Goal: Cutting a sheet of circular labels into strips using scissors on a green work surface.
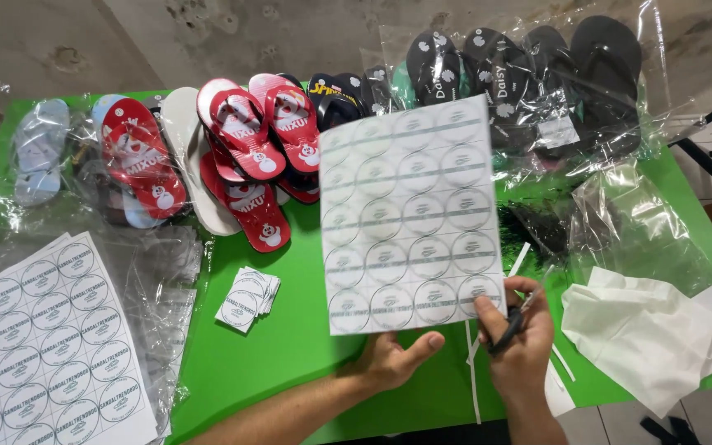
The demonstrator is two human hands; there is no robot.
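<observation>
From the head camera I look down at a green table (pixel 290 346). My left hand (pixel 389 363) holds up a white sheet of round stickers (pixel 409 214) from below, with the thumb pressed on the bottom edge. The sheet stands almost upright over the middle of the table, and I see it from the back. My right hand (pixel 521 338) is at the sheet's bottom right corner. Its grip is closed on a pair of black scissors (pixel 508 328), and the blades touch the corner of the sheet. Thin white paper strips (pixel 473 379) lie on the table just under my hands.

To the left, a small pile of cut square stickers (pixel 247 300) sits on the green. Further left lies another big sticker sheet (pixel 39 346), flat, with clear plastic bags (pixel 166 272) beside it. At the back of the table are red flip-flops with snowmen (pixel 245 148) and, in shiny bags, black flip-flops (pixel 537 74). To the right lie white paper pieces (pixel 644 330), near the table's edge.
</observation>
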